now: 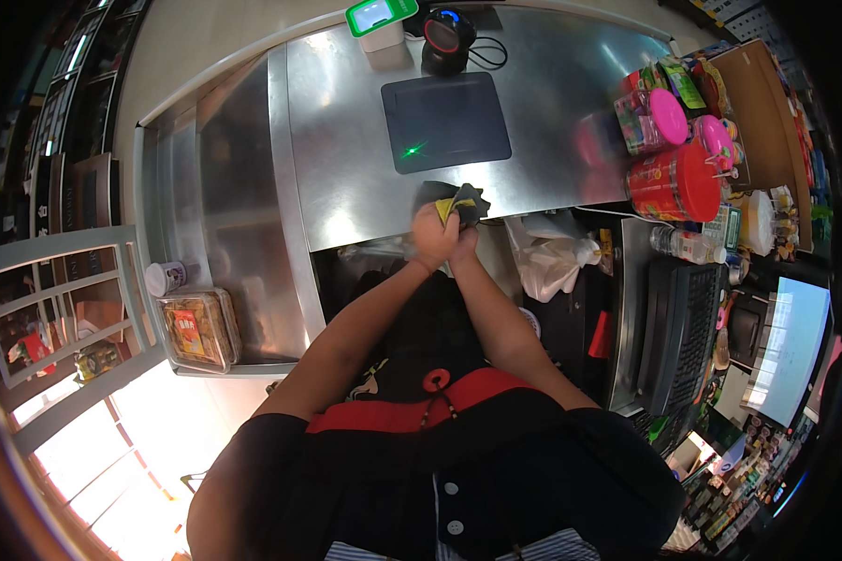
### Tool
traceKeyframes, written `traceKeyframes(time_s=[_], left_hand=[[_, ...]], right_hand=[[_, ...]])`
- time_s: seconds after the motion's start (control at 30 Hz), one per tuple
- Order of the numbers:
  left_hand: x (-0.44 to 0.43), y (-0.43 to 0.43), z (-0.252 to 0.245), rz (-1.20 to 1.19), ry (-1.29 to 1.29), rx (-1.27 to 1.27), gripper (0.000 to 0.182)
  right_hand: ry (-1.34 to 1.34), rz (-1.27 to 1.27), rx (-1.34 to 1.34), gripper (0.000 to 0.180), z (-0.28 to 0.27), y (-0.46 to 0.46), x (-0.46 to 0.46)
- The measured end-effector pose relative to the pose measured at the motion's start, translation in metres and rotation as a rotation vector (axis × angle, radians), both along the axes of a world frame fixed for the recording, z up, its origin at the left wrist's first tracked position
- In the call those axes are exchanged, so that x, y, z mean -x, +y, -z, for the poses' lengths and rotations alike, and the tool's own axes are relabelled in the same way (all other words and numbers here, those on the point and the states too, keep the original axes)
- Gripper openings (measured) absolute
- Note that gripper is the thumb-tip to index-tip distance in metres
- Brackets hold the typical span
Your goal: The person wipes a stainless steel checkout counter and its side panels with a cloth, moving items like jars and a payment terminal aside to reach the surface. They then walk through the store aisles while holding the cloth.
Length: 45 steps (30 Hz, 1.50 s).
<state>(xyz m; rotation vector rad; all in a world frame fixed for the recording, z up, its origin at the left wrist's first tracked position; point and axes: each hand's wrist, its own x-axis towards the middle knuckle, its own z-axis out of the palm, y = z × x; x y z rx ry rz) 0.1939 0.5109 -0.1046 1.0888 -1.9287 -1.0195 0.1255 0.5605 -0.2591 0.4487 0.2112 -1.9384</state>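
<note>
Both hands meet at the near edge of a stainless steel counter (344, 161). My left hand (433, 235) is closed on a crumpled dark grey and yellow cloth (469, 201), which sticks out above the fingers. Pressed against it, my right hand (464, 242) also grips the lower part of the cloth; its fingers are partly hidden. Just beyond the hands lies a dark flat pad (446, 123) with a green light spot on it. A black barcode scanner on a stand (448, 42) is behind the pad, beside a green-and-white device (381, 24).
Plastic jars with pink lids (669, 117) and a red-lidded jar (663, 184) line the counter's right side. Nearer are a plastic bottle (687, 245), a black keyboard (695, 336) and a monitor (789, 350). White plastic bags (551, 263) hang below the edge. A clear food box (195, 331) sits left.
</note>
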Motion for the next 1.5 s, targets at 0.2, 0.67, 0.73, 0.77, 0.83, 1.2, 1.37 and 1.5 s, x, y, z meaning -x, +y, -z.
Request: traceKeyframes(time_s=[0.2,0.67,0.73,0.77,0.83,1.2,1.37,1.5], left_hand=[[0.001,0.015,-0.004,0.019,0.039,-0.041,0.022],[0.006,0.041,-0.006,0.041,-0.015,-0.519,0.028],[0.001,0.037,-0.003,-0.028,0.029,-0.657,0.03],[-0.004,0.031,0.001,-0.074,0.13,-0.63,0.031],[-0.032,0.018,0.029,-0.015,0.23,-0.381,0.035],[-0.121,-0.09,-0.068,-0.334,-0.189,-0.331,0.042],[-0.116,-0.085,-0.017,-0.15,-0.387,0.01,0.043],[-0.119,-0.078,0.009,-0.074,-0.464,0.169,0.045]], right_hand=[[0.123,0.032,0.082,0.031,-0.006,0.001,0.0],[0.115,0.011,-0.064,0.031,-0.032,0.014,-0.014],[0.086,-0.018,-0.157,0.031,-0.046,0.012,-0.012],[0.112,-0.017,-0.182,0.032,-0.051,0.008,-0.011],[0.39,0.039,-0.245,0.032,-0.07,-0.001,-0.018],[-0.109,-0.118,-0.327,0.039,-0.052,0.037,0.015],[-0.062,-0.185,-0.171,0.048,-0.089,0.108,0.046],[-0.042,0.018,-0.221,0.045,-0.103,0.206,0.08]])
